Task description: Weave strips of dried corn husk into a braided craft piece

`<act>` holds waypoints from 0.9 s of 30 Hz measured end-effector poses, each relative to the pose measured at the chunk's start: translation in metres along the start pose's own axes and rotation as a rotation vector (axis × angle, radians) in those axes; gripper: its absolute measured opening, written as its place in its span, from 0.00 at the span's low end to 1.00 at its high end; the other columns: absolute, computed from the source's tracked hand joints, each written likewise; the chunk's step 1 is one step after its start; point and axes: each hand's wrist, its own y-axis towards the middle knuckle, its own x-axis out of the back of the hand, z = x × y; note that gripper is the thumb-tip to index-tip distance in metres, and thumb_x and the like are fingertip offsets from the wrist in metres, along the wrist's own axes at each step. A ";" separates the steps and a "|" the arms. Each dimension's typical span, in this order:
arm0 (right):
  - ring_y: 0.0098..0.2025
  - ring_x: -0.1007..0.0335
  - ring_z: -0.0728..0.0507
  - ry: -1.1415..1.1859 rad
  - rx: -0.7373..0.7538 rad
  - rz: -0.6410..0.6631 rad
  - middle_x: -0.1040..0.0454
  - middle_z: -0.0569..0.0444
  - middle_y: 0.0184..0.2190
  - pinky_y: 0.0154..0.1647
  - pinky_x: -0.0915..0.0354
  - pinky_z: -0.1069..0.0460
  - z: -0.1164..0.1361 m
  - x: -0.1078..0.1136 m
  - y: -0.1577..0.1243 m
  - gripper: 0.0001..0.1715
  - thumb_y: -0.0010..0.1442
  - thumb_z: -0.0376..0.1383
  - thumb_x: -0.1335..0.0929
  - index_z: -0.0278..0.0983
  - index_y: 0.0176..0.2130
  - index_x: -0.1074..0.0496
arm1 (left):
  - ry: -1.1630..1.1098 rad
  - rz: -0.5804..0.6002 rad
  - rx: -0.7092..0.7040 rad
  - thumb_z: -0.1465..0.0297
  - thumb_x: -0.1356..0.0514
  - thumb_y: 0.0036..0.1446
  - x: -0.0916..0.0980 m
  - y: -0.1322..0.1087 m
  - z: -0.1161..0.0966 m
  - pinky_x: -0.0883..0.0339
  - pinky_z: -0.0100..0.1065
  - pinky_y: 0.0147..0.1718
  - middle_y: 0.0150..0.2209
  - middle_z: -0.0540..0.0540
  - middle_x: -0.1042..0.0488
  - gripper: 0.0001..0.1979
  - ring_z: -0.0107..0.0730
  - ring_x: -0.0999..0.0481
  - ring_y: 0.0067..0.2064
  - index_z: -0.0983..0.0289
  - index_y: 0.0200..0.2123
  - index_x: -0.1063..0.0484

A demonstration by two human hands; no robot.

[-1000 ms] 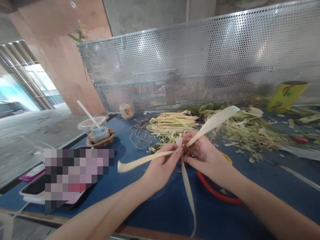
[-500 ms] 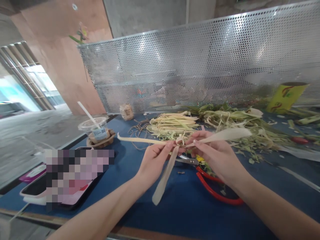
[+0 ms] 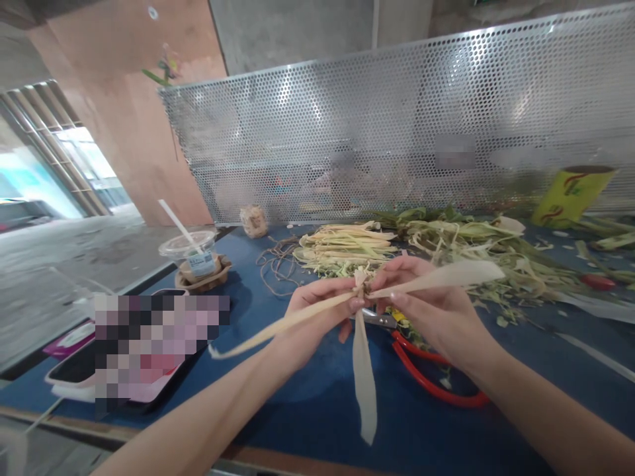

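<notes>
Both hands meet over the middle of the table around a small knot of pale corn husk strips (image 3: 366,396). My left hand (image 3: 317,311) is closed, pinching the knot with its thumb; one strip lies across that hand and points left. My right hand (image 3: 431,304) pinches the right side of the knot between thumb and fingers, and a broad strip (image 3: 456,274) sticks out over it to the right. A third strip hangs down toward me. Below the hands lie scissors with red handles (image 3: 431,387), their blades partly hidden by the fingers.
Beyond the hands lie a stack of husk strips (image 3: 342,244) and brown twine (image 3: 278,264). Loose husks (image 3: 456,231) and a yellow tube (image 3: 573,195) are to the right. A plastic cup with a straw (image 3: 188,248) and a phone (image 3: 119,350) stand left. A perforated metal screen (image 3: 317,132) closes the back.
The left-pointing strip has swung down over my left hand and wrist. The hanging strip has moved right and now points nearly straight down. My left thumb has shifted onto the knot.
</notes>
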 end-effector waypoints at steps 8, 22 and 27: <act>0.35 0.33 0.48 -0.128 -0.051 -0.023 0.32 0.55 0.33 0.35 0.35 0.51 -0.003 0.003 0.002 0.11 0.53 0.38 0.33 0.40 0.38 0.38 | 0.046 -0.045 -0.048 0.71 0.35 0.43 0.003 0.001 0.002 0.43 0.24 0.18 0.25 0.52 0.26 0.08 0.19 0.36 0.21 0.64 0.31 0.24; 0.19 0.42 0.54 -0.542 -0.289 -0.001 0.37 0.61 0.20 0.18 0.44 0.58 0.018 -0.004 0.001 0.13 0.54 0.44 0.36 0.37 0.33 0.36 | 0.766 -0.008 -0.424 0.72 0.41 0.49 -0.002 -0.002 -0.005 0.39 0.27 0.22 0.28 0.56 0.26 0.05 0.28 0.31 0.30 0.65 0.26 0.25; 0.27 0.33 0.48 -0.666 -0.239 -0.009 0.31 0.56 0.23 0.27 0.37 0.54 0.013 -0.006 0.002 0.12 0.50 0.43 0.33 0.36 0.31 0.34 | 1.025 0.173 -0.619 0.72 0.44 0.52 -0.007 -0.004 -0.007 0.36 0.32 0.34 0.27 0.56 0.27 0.08 0.30 0.31 0.32 0.63 0.30 0.24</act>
